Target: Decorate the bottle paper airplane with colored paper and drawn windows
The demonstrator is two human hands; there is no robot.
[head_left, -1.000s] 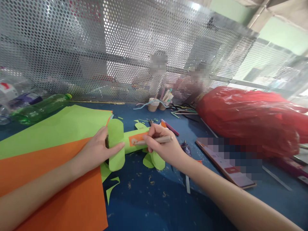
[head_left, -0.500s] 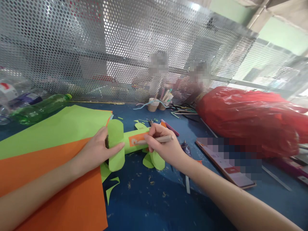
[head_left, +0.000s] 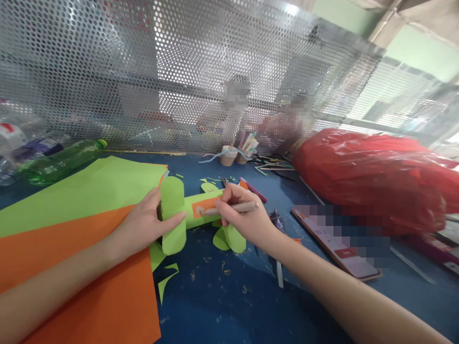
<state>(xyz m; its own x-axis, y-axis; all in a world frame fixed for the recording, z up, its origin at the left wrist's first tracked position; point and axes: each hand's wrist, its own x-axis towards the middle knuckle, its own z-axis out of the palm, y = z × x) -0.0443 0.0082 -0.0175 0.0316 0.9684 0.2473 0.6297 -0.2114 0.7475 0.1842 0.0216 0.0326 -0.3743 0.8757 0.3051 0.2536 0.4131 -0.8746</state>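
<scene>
The left hand (head_left: 152,221) holds one end of a green paper tube (head_left: 189,215) over the blue table (head_left: 215,296). The right hand (head_left: 249,223) grips a pen (head_left: 246,207), its tip on the tube's orange patch (head_left: 207,203).

The tube (head_left: 200,220) is lime green, its patch (head_left: 211,205) orange, the pen (head_left: 245,207) beige.

Single head-worn camera, looking forward, down; near above blue table (head_left: 215,310), perforated screen (head_left: 201,62) beyond.
</scene>
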